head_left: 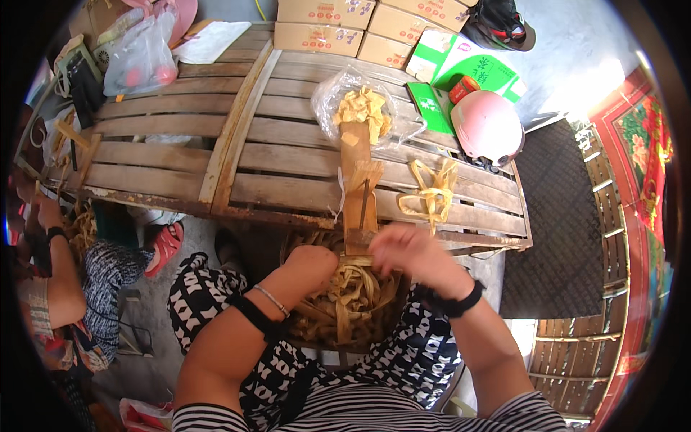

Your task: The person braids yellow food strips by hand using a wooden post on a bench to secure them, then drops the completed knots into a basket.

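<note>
The left hand [311, 261] sat closed in a fist at the left rim of the round woven basket [317, 317] in the person's lap, its grip apparently shut on the pale yellow dried leaf strips [353, 284] heaped there, though the fingers themselves were hidden. Just right of it rose the narrow upright wooden board [355, 187], its long axis running straight away from the person, from the basket across the near edge of the slatted wooden table [288, 162] toward the clear plastic bag of yellow shavings [360, 108]. The strips lay at the board's foot, between the two hands and touching both. The right hand [410, 255] hovered just right of the board, fingers curled loosely over the strips; whether that grip pinched one could not be told. Further right, a loose knotted bundle of strips [432, 193] lay near the table's near edge, with a pink helmet [487, 128] beyond it.
</note>
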Demonstrator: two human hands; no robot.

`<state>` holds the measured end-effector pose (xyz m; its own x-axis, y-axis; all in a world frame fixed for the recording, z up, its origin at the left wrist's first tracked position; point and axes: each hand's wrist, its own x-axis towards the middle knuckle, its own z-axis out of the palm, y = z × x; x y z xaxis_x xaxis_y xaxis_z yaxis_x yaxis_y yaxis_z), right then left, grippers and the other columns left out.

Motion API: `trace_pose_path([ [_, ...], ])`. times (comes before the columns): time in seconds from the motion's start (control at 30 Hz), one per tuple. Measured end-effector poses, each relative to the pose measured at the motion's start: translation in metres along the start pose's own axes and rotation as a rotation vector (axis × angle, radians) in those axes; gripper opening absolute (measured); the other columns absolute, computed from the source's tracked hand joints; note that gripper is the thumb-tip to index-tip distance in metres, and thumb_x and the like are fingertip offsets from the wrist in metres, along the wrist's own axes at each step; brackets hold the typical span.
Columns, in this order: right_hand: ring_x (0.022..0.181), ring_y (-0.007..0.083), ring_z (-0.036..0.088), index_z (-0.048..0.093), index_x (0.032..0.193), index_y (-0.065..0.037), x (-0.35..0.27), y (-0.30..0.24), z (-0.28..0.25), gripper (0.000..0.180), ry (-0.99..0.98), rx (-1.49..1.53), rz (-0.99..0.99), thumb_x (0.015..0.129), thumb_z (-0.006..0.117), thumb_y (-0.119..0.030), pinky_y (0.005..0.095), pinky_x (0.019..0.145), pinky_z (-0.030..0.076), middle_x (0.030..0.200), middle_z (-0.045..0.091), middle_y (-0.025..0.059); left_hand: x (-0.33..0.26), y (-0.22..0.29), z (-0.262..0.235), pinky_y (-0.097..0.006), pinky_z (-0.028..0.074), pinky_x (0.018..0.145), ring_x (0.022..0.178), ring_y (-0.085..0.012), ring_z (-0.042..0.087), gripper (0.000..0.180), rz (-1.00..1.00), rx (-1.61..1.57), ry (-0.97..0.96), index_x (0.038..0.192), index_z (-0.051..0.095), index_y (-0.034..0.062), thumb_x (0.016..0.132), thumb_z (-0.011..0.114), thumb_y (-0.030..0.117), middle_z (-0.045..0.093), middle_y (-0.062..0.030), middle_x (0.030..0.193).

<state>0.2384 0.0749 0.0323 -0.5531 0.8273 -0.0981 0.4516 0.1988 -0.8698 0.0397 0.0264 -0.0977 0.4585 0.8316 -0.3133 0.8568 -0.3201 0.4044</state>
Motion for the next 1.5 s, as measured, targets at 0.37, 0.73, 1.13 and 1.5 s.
trace_pose_path([
  [0.37,0.082,0.0308,0.068,0.07,0.101,-0.018,-0.064,0.084,0.1,0.023,-0.517,-0.986,-0.173,0.079,0.065,-0.015,0.039,0.068,0.054,0.093,0.067,0.0132,0.013,-0.004,0.018,-0.045,0.052,0.08,0.096,-0.0374,0.064,0.046,0.097,-0.045,0.22,0.126,0.055,0.0055,0.08,0.056,0.009,0.062,-0.0185,0.109],
  [0.73,0.089,0.0202,0.063,0.065,0.102,-0.005,-0.056,0.027,0.027,0.017,-0.151,-0.176,-0.209,0.087,0.069,-0.011,0.0314,0.077,0.052,0.099,0.063,0.0069,0.003,-0.003,-0.011,-0.046,0.052,0.083,0.102,-0.0382,0.064,0.049,0.102,-0.235,-0.03,0.128,0.057,0.0088,0.079,0.065,0.013,0.068,-0.0199,0.106],
  [1.13,0.06,0.0096,0.044,0.059,0.101,-0.011,-0.087,-0.051,-0.011,0.027,0.211,0.745,-0.255,0.103,0.046,-0.035,0.0263,0.063,0.037,0.066,0.047,-0.0031,0.008,-0.021,0.002,-0.045,0.052,0.085,0.105,-0.0372,0.063,0.055,-0.007,-0.06,-0.149,0.137,0.053,0.0103,0.083,0.061,0.011,0.067,-0.0196,0.113],
  [1.5,0.038,0.0023,0.03,0.054,0.105,-0.01,-0.143,-0.141,-0.055,0.032,0.399,1.095,-0.715,0.101,0.051,-0.042,0.0185,0.032,0.027,0.052,0.037,-0.0079,-0.013,0.026,-0.05,-0.039,0.048,0.096,0.115,-0.0341,0.06,0.049,0.221,-0.408,-0.092,0.135,0.053,0.0063,0.087,0.061,0.016,0.062,-0.0179,0.126],
])
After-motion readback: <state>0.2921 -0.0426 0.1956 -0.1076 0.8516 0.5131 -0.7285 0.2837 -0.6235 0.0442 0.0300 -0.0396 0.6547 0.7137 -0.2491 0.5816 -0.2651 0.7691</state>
